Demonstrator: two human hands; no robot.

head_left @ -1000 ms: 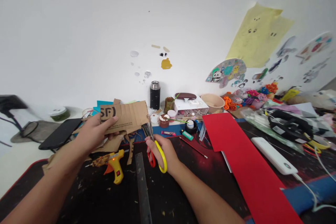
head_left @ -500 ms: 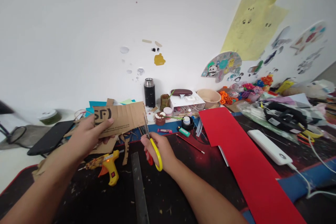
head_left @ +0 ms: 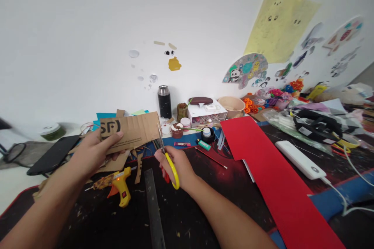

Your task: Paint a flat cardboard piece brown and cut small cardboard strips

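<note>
My left hand (head_left: 95, 148) grips a brown piece of cardboard (head_left: 136, 129) with black print by its left end, thumb on the front face. My right hand (head_left: 177, 165) is closed around the handles of a pair of scissors (head_left: 172, 169), one yellow and one red. The blades point up at the cardboard's right edge; whether they are cutting into it I cannot make out. Below my left hand lies a yellow hot glue gun (head_left: 121, 188) with a small orange light. A dark ruler (head_left: 154, 206) rests on the mat beneath my right hand.
Large red card (head_left: 269, 171) lies to the right, beside a white power bank (head_left: 300, 159) with a cable. Cardboard scraps (head_left: 139, 169), a black thermos (head_left: 164, 103), a small white box (head_left: 207, 113) and a beige bowl (head_left: 231, 105) stand towards the wall.
The whole view has shifted slightly. Both hands keep their holds, and the cardboard and scissors stay in nearly the same position against each other.
</note>
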